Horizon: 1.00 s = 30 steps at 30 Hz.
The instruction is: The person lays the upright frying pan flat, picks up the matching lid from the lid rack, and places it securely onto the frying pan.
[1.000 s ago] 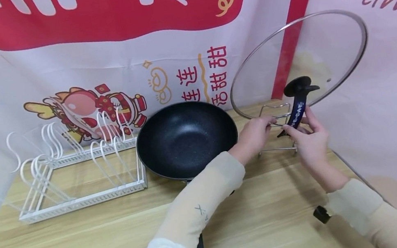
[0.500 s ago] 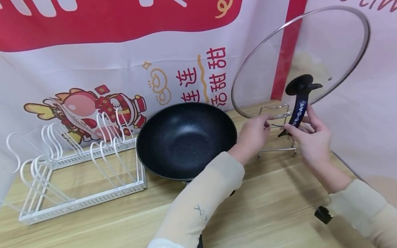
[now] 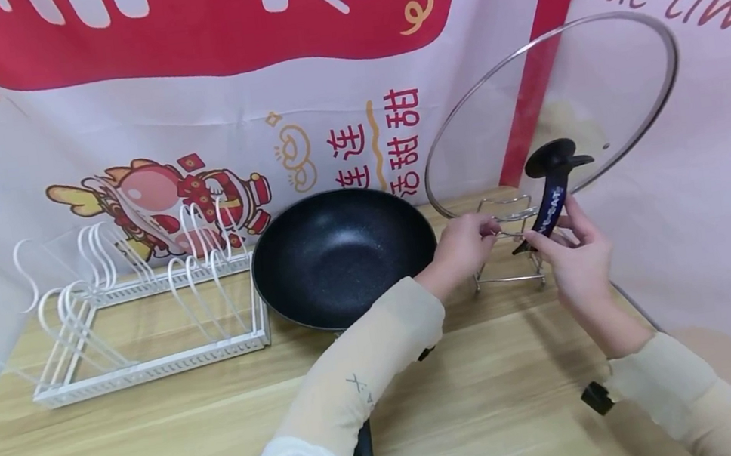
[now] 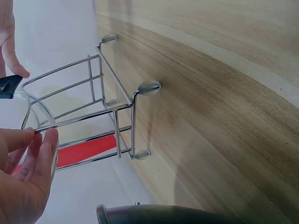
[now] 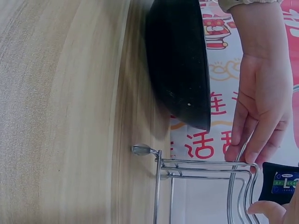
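My left hand (image 3: 459, 253) pinches a top wire of a small chrome wire rack (image 4: 114, 77) at the right of the table, as the left wrist view shows. My right hand (image 3: 580, 259) holds the black upright handle (image 3: 550, 201) of a large round glass lid (image 3: 496, 124). The lid stands tilted on edge in the rack, its steel rim leaning toward the back wall. A printed label shows on the handle (image 5: 282, 183) in the right wrist view. Left of the rack lies a black wok (image 3: 345, 257), its handle partly hidden under my left sleeve.
A white metal rack (image 3: 157, 374) with several curved dividers stands on the left of the wooden table (image 3: 194, 447). Behind everything hangs a printed cloth (image 3: 187, 113). A small black object (image 3: 596, 398) sits by my right sleeve.
Both hands keep their holds. The lid and right hand have shifted slightly right, and the left forearm has drawn slightly left.
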{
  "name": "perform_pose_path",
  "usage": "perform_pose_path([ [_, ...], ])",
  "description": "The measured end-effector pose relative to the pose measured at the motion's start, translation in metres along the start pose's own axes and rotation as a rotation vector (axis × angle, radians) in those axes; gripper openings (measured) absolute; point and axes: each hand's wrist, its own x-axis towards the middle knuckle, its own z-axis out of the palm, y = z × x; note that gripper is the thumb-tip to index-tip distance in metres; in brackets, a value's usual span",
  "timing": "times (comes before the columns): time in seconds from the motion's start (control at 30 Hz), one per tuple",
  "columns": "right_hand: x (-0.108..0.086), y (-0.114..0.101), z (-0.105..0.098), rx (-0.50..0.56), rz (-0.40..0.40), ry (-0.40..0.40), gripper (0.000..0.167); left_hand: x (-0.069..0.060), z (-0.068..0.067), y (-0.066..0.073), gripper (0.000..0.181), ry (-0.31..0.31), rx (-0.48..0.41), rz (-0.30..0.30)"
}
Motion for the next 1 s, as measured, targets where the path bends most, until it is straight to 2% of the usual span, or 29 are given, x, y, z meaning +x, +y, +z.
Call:
perform_pose_path([
  [0.4, 0.002, -0.004, 0.001, 0.018, 0.014, 0.013, 0.083, -0.002, 0.002, 0.003, 0.016, 0.008, -0.01, -0.046],
  [1.0, 0.0, -0.017, 0.004, 0.04, 0.017, 0.007, 0.084, -0.001, -0.01, 0.001, 0.016, 0.034, 0.016, 0.012],
])
